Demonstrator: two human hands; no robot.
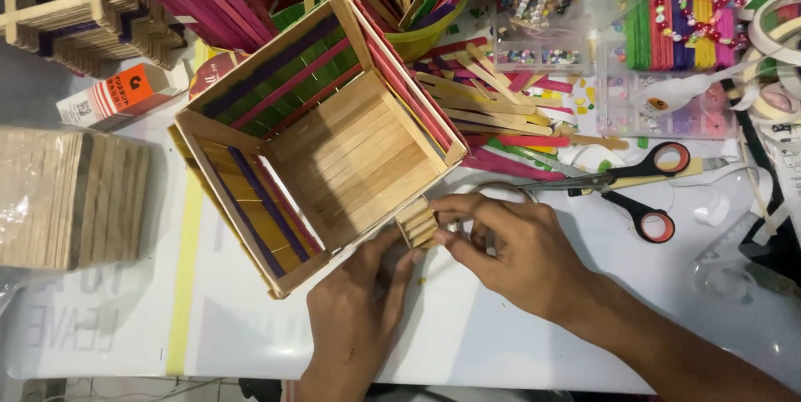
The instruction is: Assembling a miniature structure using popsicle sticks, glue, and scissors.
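Head view looks down on an open box of craft sticks (334, 143) tipped on a white table (467, 335). At the box's near corner, the right hand (509, 252) pinches a small stack of plain sticks (417, 222) between thumb and fingertips. The left hand (359, 306) lies flat against the box's lower wall, fingers together. Right of the box lie scissors (634, 181) with red-lined handles; to its left sits a bundle of plain sticks (71, 197).

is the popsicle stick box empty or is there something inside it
Empty. The popsicle stick box is open toward the camera, and only its bare stick floor and coloured inner walls show. Both hands work on a small stick piece outside it.
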